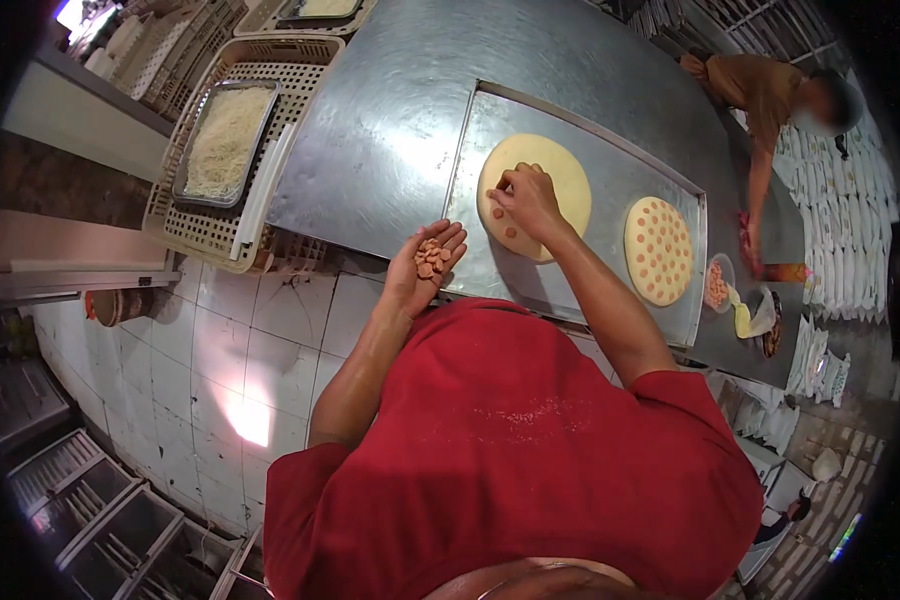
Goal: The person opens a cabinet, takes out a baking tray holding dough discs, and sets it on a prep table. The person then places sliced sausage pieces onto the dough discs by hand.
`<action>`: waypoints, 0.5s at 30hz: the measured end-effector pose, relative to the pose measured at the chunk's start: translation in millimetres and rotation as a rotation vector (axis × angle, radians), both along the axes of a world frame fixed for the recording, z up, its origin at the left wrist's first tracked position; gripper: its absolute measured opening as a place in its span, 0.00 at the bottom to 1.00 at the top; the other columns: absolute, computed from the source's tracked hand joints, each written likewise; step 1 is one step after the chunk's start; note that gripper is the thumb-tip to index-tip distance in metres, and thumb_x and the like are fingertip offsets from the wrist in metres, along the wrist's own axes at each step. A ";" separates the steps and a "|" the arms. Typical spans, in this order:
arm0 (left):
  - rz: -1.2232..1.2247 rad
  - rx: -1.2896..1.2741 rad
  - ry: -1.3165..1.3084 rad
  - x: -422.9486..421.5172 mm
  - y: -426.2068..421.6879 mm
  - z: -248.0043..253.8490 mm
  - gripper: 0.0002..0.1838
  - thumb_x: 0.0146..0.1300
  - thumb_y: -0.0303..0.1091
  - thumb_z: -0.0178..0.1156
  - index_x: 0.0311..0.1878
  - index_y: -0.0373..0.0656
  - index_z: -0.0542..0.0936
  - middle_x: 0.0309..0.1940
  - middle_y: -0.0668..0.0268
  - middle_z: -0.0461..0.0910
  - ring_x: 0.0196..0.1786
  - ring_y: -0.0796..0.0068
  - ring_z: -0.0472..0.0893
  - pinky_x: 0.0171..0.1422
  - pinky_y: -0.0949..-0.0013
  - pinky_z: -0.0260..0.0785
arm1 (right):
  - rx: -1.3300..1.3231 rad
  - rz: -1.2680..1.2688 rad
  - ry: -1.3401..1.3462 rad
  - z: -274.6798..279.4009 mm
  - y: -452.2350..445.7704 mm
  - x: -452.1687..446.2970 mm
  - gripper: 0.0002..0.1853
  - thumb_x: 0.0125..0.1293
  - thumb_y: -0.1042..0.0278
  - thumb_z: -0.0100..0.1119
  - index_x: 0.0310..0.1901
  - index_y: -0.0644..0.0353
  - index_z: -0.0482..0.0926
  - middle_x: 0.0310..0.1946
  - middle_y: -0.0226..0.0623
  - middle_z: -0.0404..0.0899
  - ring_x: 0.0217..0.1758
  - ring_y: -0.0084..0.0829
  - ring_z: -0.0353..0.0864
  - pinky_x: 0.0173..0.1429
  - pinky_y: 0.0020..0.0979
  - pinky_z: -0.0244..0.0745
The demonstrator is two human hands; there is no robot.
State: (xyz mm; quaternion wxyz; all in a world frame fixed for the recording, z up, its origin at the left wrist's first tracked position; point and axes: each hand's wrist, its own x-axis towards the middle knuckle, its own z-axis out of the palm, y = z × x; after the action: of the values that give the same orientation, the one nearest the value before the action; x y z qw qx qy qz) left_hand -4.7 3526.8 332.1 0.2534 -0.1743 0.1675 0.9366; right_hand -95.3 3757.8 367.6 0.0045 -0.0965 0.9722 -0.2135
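Note:
Palm up at the table's near edge, my left hand cups a pile of orange-brown sausage slices. My right hand is over the left dough round, its thumb and fingers pinched together; whatever is between them is too small to make out. Two slices lie on that dough just below my right fingertips. To the right, a smaller dough round is covered with several slices. Both rounds rest in a large metal tray.
A steel table carries the tray. Left is a plastic crate holding a tray of grated white food. A tub of slices stands right of the tray. Another person reaches over the table's right end, near a red-orange container.

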 end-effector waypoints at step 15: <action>-0.021 -0.002 -0.007 -2.9 1.5 -32.7 0.22 0.80 0.42 0.43 0.61 0.35 0.75 0.54 0.60 0.82 0.53 0.70 0.82 0.58 0.67 0.76 | -0.263 0.396 -0.084 25.7 -62.5 51.9 0.11 0.60 0.62 0.65 0.42 0.53 0.87 0.35 0.39 0.75 0.46 0.41 0.74 0.52 0.41 0.70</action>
State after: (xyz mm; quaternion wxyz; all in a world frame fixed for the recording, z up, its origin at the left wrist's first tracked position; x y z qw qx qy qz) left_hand -7.6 3528.3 299.4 0.2635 -0.1762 0.1695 0.9332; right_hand -43.4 3695.3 393.3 0.0740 -0.2762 0.8970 -0.3371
